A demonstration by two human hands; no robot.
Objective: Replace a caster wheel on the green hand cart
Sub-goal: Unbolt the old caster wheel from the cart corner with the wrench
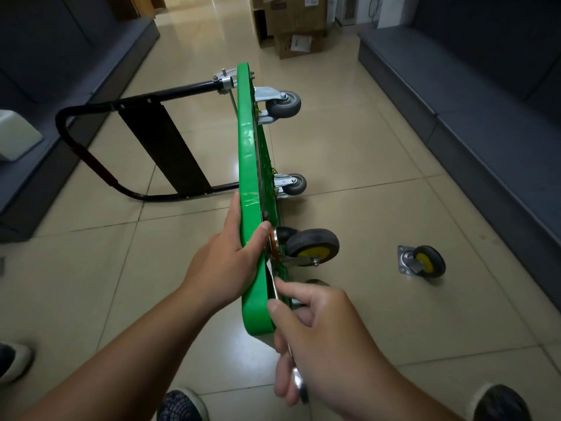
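The green hand cart point(247, 153) stands on its side edge on the tiled floor, its black handle point(91, 153) lying flat to the left. My left hand point(224, 256) grips the deck's upper edge, thumb on the wheel side. A black caster with a yellow hub point(312, 247) is mounted on the deck by that hand. My right hand point(318, 338) holds a metal wrench point(299, 384) whose head reaches the deck underside just below that caster. A loose yellow-hub caster point(422, 262) lies on the floor to the right. Two grey casters point(283, 104) sit at the far end.
Dark blue bench seats point(485, 95) line both sides of the corridor. Cardboard boxes point(297, 25) are stacked at the far end. Shoes point(182, 405) show at the bottom edge, and another shoe point(12, 363) at lower left. A white object point(16, 138) rests on the left bench.
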